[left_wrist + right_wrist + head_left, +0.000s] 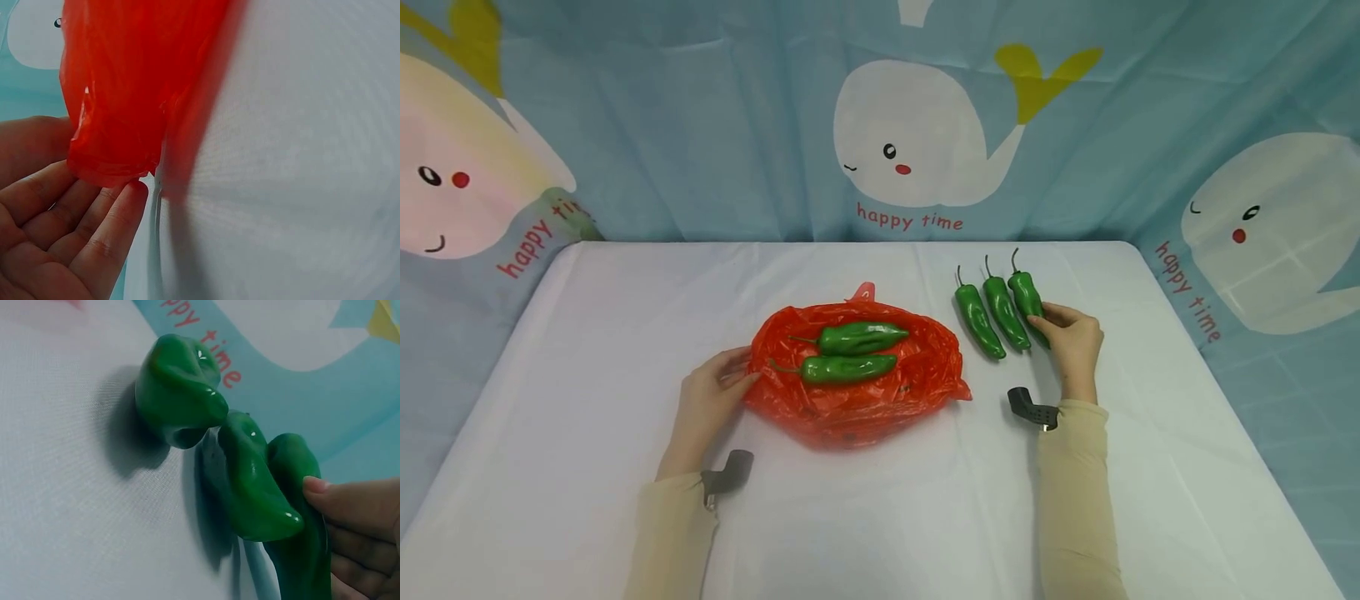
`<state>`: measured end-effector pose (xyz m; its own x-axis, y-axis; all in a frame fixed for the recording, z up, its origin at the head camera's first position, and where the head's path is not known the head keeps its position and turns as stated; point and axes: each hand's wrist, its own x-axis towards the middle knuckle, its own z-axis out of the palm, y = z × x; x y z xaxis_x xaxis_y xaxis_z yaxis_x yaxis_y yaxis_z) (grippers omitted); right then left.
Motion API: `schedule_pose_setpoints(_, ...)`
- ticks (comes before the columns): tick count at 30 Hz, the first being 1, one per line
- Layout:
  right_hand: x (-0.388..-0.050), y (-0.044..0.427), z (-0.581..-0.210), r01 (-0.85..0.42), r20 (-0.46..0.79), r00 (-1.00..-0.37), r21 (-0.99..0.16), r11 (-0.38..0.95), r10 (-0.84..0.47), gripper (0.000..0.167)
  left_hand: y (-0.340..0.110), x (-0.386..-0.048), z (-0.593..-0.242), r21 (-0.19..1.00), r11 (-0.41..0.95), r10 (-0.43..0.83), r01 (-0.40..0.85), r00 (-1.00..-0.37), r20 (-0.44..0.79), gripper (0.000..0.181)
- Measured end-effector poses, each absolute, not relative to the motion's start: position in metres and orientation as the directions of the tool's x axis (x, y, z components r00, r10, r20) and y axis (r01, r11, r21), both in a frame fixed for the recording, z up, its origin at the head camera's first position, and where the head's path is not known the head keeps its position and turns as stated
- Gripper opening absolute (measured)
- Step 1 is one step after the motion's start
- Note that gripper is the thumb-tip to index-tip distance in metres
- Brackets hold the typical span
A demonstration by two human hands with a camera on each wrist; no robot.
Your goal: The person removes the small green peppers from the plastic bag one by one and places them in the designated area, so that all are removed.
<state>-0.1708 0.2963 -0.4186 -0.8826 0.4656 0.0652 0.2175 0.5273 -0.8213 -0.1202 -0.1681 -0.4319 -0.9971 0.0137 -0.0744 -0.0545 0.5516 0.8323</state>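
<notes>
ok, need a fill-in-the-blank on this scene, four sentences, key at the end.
1. In the head view, ____ green peppers show inside the plastic bag.
2. That bag is ____ in color.
3. Of the three peppers on the table, the right grip holds the ____ one.
4. The words printed on the backdrop read "happy ____".

Missing words: two; red; rightmost; time.
</notes>
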Motion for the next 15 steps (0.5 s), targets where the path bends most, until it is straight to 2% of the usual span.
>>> schedule_pose_setpoints(15,-0.1718,0.2973,-0.4227,0.216,0.057,-0.905,-0.791,0.572,0.421,0.037,-0.169,-0.1212,-0.4355,0.827,0.561,0.013,-0.048,-0.998,-0.067,0.044)
